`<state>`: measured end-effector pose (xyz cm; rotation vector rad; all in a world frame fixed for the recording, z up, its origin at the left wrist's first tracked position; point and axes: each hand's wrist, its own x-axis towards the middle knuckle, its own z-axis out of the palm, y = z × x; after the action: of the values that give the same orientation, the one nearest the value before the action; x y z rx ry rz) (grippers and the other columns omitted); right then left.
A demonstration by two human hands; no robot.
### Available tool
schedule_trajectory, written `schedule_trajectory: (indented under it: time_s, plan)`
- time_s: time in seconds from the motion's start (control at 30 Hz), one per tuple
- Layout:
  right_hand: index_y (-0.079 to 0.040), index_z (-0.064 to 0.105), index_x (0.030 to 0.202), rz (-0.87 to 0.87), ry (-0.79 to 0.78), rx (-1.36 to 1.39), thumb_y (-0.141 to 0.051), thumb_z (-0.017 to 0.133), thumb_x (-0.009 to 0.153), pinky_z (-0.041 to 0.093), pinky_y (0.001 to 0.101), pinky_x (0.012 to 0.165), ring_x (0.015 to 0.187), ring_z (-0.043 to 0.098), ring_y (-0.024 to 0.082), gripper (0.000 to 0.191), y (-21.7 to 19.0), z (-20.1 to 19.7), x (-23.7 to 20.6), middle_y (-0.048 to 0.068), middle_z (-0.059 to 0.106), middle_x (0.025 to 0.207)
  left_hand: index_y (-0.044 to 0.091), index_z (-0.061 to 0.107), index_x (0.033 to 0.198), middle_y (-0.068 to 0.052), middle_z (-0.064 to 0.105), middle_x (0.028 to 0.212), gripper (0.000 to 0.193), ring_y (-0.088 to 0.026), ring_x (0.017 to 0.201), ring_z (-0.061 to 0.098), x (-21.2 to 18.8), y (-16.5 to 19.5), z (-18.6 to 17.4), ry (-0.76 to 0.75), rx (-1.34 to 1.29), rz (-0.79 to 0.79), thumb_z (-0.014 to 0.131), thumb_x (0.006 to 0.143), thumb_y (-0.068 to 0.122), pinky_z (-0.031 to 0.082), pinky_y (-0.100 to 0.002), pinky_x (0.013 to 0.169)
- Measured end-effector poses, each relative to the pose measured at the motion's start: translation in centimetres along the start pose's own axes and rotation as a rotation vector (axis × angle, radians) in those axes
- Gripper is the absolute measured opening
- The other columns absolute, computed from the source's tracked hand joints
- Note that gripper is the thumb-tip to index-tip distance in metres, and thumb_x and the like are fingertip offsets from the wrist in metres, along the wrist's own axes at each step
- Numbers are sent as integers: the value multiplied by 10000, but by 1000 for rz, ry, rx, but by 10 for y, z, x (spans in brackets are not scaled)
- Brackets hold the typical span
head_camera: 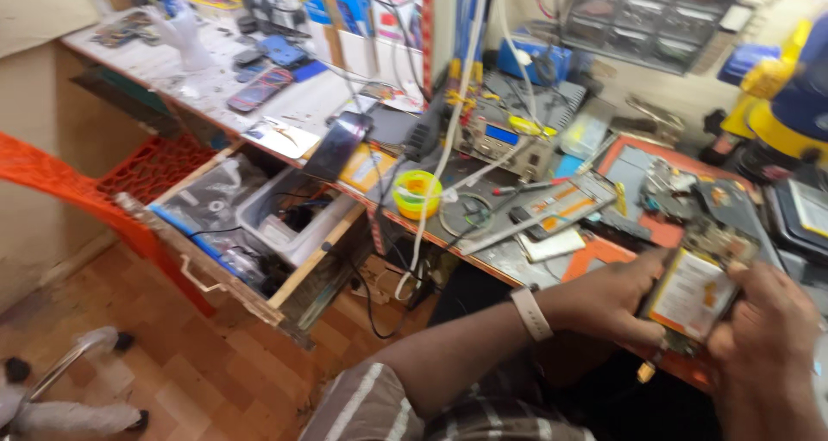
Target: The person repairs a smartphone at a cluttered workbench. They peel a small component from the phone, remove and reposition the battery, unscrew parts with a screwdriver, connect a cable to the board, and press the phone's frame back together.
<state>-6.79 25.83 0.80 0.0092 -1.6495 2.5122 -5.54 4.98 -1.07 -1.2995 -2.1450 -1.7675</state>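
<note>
An opened phone (697, 290), its back off and its pale battery showing, is held between both hands at the lower right. My left hand (617, 303) grips its left edge, with a light wristband on that wrist. My right hand (763, 333) clasps the right edge, fingers curled over the top. Under the phone lies an orange work mat (604, 253) with loose phone parts on it.
A cluttered workbench (285, 104) holds phones, cables, a yellow-green tape roll (417, 194) and a soldering station (500, 139). A wooden drawer (250, 234) stands pulled out at the left, full of bags and cables. An orange chair (78, 182) stands beside it.
</note>
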Motion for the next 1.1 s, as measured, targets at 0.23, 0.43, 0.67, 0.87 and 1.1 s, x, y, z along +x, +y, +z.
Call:
schedule_trajectory:
  time_s: [0.23,0.43,0.67,0.87,1.1]
  plan:
    - [-1,662,979,-149,0,41,-6,602,941,573,310,789,812,645,160,71,2,-4,13,59,669,944,15,306,1539,-152,654,1335,887,-214,1247,652,9,4,4,-28,-184,-155,786,809,166,543,-358,1049]
    - [34,650,990,-78,-4,69,-5,600,939,585,330,816,820,662,173,81,-4,1,9,84,677,938,7,219,1591,-165,616,1396,946,-218,1322,607,11,12,3,-35,-213,-92,783,851,180,489,-349,1119]
    - [-14,655,1120,73,-58,-8,-72,633,949,586,346,811,892,697,176,182,-30,13,2,79,686,1024,2,186,1615,-165,631,1365,1002,-225,1277,631,9,3,4,-26,-137,-157,735,803,206,501,-346,1091]
    - [-30,659,1096,43,-69,-283,-71,689,947,544,352,674,812,654,180,157,-24,29,9,78,659,1001,7,302,1582,-175,519,1423,936,-268,1345,580,10,-3,0,-48,-140,-5,766,801,234,501,-372,1140]
    - [11,650,1120,-45,-16,-404,-94,722,999,503,302,560,724,634,149,176,-13,36,-2,81,687,965,-13,241,1623,-196,572,1415,996,-258,1312,595,-2,-9,-1,-39,-181,-57,747,791,195,491,-372,1119]
